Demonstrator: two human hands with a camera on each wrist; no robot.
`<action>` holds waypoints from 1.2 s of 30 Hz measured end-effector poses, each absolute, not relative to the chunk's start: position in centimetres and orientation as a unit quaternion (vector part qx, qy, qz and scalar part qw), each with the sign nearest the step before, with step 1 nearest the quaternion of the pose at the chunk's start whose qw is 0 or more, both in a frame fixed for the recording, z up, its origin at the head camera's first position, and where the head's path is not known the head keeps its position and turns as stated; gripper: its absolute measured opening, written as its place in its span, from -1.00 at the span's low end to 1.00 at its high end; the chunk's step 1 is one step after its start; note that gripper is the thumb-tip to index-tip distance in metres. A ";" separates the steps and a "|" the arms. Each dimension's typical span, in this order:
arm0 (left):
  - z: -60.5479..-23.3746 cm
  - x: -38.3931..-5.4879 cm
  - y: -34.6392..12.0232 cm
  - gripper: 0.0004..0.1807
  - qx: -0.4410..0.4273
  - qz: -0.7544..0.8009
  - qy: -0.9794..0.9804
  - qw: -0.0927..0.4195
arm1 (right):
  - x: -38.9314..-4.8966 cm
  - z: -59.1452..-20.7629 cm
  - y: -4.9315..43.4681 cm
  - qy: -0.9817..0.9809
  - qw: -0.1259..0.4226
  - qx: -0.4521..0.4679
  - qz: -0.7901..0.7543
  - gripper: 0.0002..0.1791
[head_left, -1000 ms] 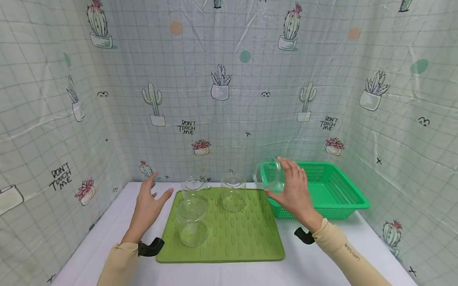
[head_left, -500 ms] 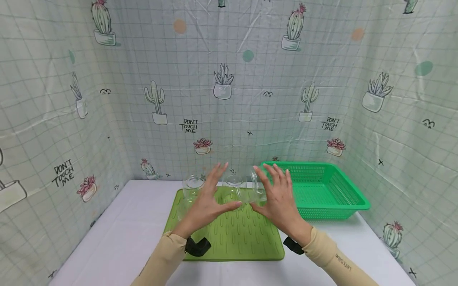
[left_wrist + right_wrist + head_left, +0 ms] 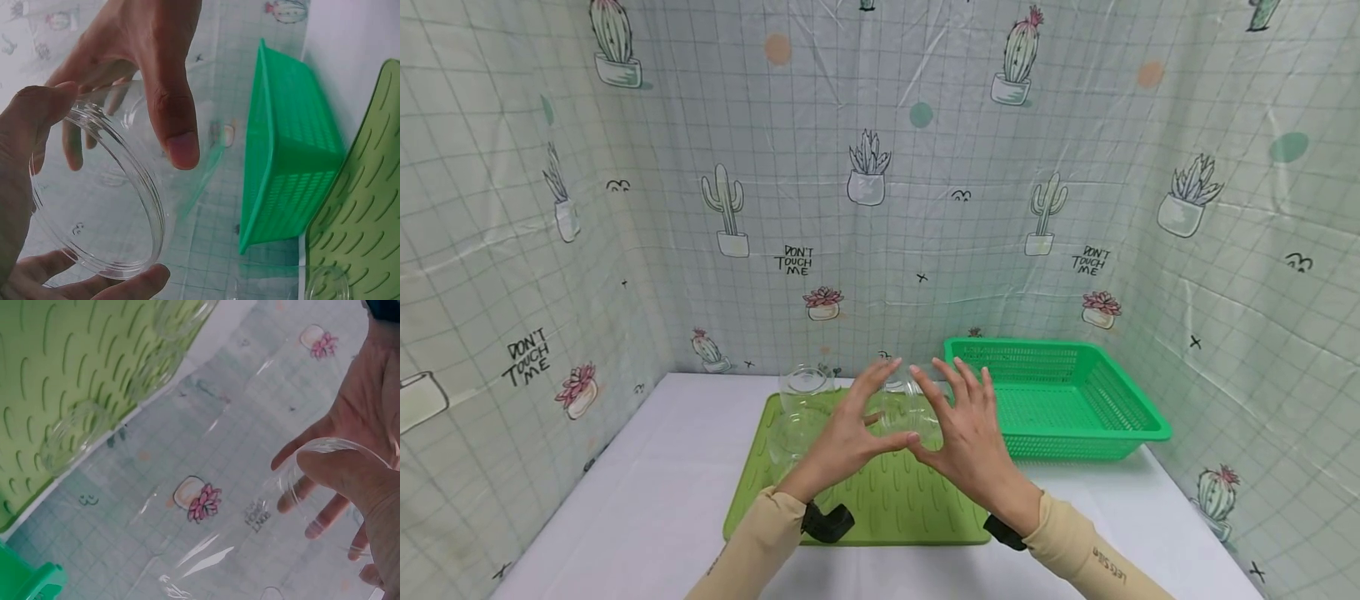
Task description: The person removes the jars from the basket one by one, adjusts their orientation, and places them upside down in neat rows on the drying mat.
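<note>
A clear jar (image 3: 897, 407) with a ridged rim lies sideways in the air over the green mat (image 3: 917, 512). My left hand (image 3: 838, 429) grips its rim end, thumb on the near side and fingers on the far side. Around the body of the jar curls my right hand (image 3: 970, 437), its thumb plain in the left wrist view beside the jar rim (image 3: 147, 187). Two more clear jars, a front jar (image 3: 792, 433) and a rear jar (image 3: 803, 387), stand at the mat's left side. A third standing jar (image 3: 75, 437) shows in the right wrist view.
A green plastic basket (image 3: 1131, 433) sits at the back right beside the mat. White cloth (image 3: 625, 500) covers the table. A patterned curtain (image 3: 775, 167) hangs close behind and on both sides.
My right hand has carried the jar leftward from beside the basket to over the mat. The left hand has come in from the left and now holds the jar's rim end too.
</note>
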State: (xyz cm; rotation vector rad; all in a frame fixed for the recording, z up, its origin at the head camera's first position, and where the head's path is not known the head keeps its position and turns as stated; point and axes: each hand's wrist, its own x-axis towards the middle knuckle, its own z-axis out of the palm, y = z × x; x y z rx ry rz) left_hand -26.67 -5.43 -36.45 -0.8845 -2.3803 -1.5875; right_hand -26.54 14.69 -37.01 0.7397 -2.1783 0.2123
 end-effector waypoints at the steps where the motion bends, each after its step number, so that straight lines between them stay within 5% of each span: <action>1: -36.5 -26.7 -5.5 -0.01 -0.293 -0.532 -0.791 0.070 | -26.5 -37.0 14.7 -0.863 0.402 0.294 0.086 0.21; 11: -37.1 -26.7 -6.4 -0.06 -0.273 -0.560 -0.778 0.079 | -25.7 -35.6 15.7 -0.884 0.283 0.288 0.237 0.38; 19: -36.9 -26.8 -7.2 -0.05 -0.247 -0.570 -0.778 0.093 | -27.0 -34.0 18.6 -0.833 0.136 0.201 0.497 0.06; 27: -36.8 -26.7 -7.4 -0.04 -0.239 -0.563 -0.785 0.099 | -28.1 -34.3 19.3 -0.710 -0.088 0.118 0.689 -0.17; 36: -36.7 -26.5 -7.2 -0.04 -0.256 -0.580 -0.769 0.088 | -28.6 -35.4 18.2 -0.652 -0.175 0.104 0.730 -0.12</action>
